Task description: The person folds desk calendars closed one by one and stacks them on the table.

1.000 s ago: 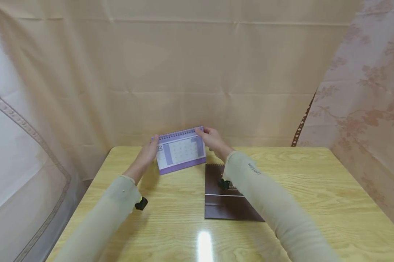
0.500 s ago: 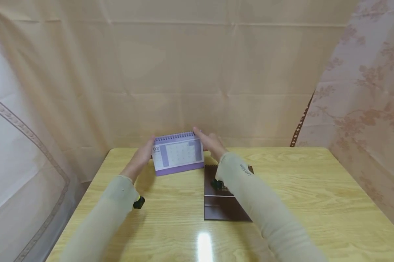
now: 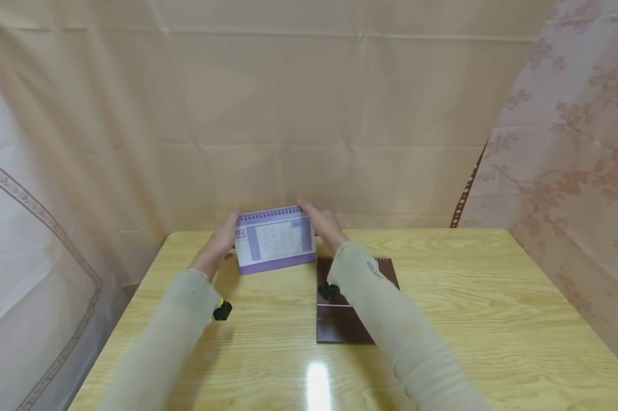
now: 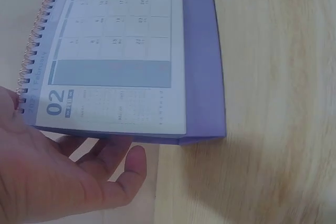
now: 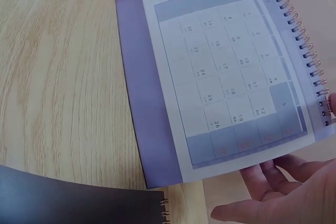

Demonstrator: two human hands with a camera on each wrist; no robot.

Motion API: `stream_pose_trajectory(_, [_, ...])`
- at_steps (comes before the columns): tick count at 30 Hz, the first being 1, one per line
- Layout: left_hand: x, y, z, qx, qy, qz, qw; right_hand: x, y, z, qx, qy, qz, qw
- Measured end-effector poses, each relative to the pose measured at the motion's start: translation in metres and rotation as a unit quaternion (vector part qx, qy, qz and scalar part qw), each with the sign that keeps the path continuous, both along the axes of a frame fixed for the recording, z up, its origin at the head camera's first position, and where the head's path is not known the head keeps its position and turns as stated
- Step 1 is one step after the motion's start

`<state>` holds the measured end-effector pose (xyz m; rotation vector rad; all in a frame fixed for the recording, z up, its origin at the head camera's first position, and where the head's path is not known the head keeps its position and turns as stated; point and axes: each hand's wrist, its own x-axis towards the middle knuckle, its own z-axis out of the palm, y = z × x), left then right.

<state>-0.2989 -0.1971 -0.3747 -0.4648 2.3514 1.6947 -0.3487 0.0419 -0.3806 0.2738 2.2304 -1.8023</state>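
A purple desk calendar with a wire spiral along its top stands tilted back near the far edge of the table, its page marked 02 facing me. My left hand holds its left end, thumb at the spiral corner and fingers curled behind, as the left wrist view shows. At the other end my right hand grips the top corner, its thumb over the spiral and the other fingers behind the side. In the right wrist view the calendar's purple base strip lies close over the wood.
A dark brown spiral-bound calendar lies on the wooden table, partly under my right forearm in the head view. A beige curtain hangs behind the table, with patterned cloth on the right.
The purple calendar has shifted slightly left and levelled a little, both hands moving with it. My right forearm has moved left over the brown calendar, showing more of its right side.
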Motion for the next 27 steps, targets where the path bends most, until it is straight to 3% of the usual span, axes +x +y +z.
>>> stream_pose_trajectory(10, [-0.0006,0.0038,-0.0032,-0.007,0.01,0.015,0.9998,-0.0012,-0.0079,-0.0025,0.045,0.036,-0.025,0.998])
stream_pose_trajectory(27, [0.0016,0.0033,-0.0042,-0.009,0.016,0.015,0.9997,0.0023,-0.0073,0.0,0.037,0.003,-0.015,0.999])
